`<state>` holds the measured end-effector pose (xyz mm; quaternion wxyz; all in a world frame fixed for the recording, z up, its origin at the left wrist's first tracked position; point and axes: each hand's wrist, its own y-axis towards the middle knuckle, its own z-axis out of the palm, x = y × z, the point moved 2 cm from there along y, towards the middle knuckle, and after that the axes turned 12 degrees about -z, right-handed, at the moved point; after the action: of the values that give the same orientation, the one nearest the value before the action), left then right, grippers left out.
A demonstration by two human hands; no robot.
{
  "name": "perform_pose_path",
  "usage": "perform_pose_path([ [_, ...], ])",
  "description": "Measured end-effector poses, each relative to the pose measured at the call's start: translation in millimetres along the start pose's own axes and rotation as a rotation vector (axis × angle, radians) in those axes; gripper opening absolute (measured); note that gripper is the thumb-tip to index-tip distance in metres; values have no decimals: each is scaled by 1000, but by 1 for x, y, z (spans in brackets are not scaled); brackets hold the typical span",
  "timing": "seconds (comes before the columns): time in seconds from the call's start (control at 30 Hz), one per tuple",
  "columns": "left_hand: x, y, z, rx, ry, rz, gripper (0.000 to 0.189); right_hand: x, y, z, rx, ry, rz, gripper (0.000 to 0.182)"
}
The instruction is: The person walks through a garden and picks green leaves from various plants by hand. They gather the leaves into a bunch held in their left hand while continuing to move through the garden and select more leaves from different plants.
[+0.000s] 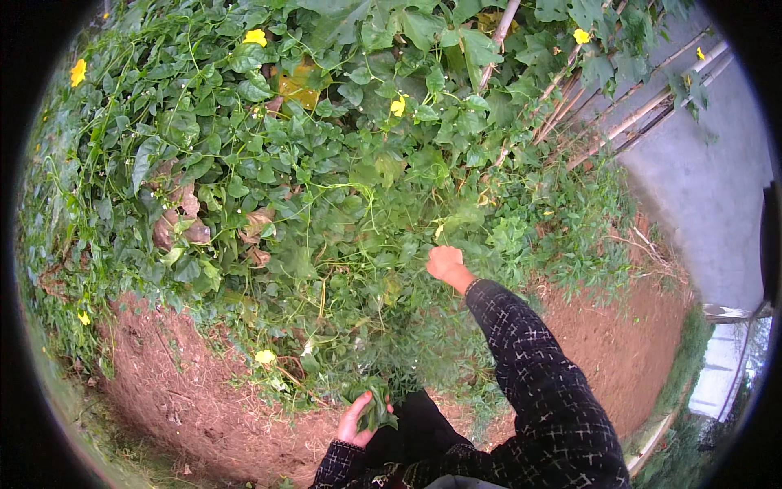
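Observation:
My left hand point(357, 422) is low in the view, close to my body, closed around a bunch of picked green leaves point(376, 411). My right hand point(445, 263) reaches out into the leafy vines point(342, 250), its fingers curled in among the stems. Whether those fingers grip a stem or leaf is hidden by the back of the hand. A small yellow bloom point(439, 230) lies just beyond the right hand. Dark sleeves with a pale check cover both arms.
Dense vines with yellow flowers point(255, 38) fill the upper and left view. Bamboo poles point(635, 122) lean at the upper right beside a grey concrete surface point(712, 202). Bare reddish soil point(183, 379) lies at the lower left and right. Dry brown leaves point(177, 229) hang at left.

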<state>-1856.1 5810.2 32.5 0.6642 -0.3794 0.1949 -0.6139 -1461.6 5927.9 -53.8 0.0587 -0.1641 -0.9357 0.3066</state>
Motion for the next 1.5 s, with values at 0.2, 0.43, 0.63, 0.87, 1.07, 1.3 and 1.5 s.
perform_pose_path([
  [0.2,-3,-2,-11,-9,-8,-5,33,-50,31,-127,-801,4,-239,15],
  [0.43,3,4,-22,0,-12,-25,32,-122,92,-275,-1083,80,50,58],
  [0.63,4,1,-41,-27,-66,18,32,-96,112,-258,-952,161,123,22],
  [0.87,-3,-12,-28,40,-90,38,29,-88,88,-216,-837,245,134,35],
  [1.07,-8,-18,-35,40,-93,45,31,-12,98,-157,-434,1403,121,21],
  [1.3,-16,-17,-63,48,-210,24,31,198,146,-269,-626,909,-657,26],
  [1.5,-28,-26,-79,56,-270,110,32,281,219,-343,-978,412,-630,20],
])
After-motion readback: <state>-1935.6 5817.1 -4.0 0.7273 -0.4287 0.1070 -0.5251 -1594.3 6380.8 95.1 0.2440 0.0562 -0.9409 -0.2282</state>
